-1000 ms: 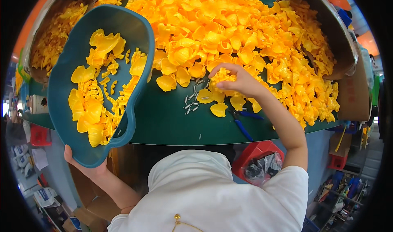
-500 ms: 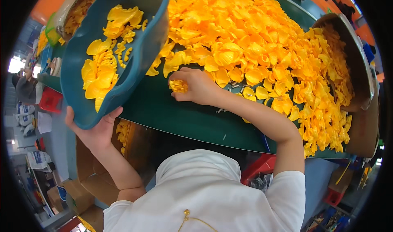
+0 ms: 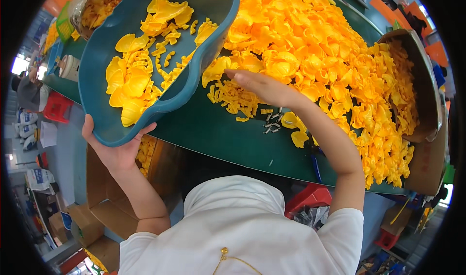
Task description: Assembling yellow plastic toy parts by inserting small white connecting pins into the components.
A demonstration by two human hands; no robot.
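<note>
My left hand [image 3: 119, 151] grips the lower rim of a tilted blue plastic basin [image 3: 182, 100], thumb on the near side. Inside the basin lie curved yellow plastic shells [image 3: 136, 84] and smaller curled yellow pieces. Over the green table, my right hand [image 3: 264, 84] has its fingers stretched out toward the basin's right side, touching or just above a patch of small yellow pieces [image 3: 233, 99]. It holds nothing that I can see; its fingertips partly overlap the yellow parts. Beyond it spreads a big heap of yellow shells [image 3: 291, 42].
Small metal pins [image 3: 273, 122] lie near my right wrist. A blue pen [image 3: 316, 168] rests by the table's front edge. At the right, a tipped carton [image 3: 429, 95] spills yellow parts. Below the table stand an open carton [image 3: 104, 178] and a red bin [image 3: 310, 197].
The small yellow pieces that my right hand held are out of it, and its fingers have straightened. That hand moved right. The basin shifted right, and more pieces show in it.
</note>
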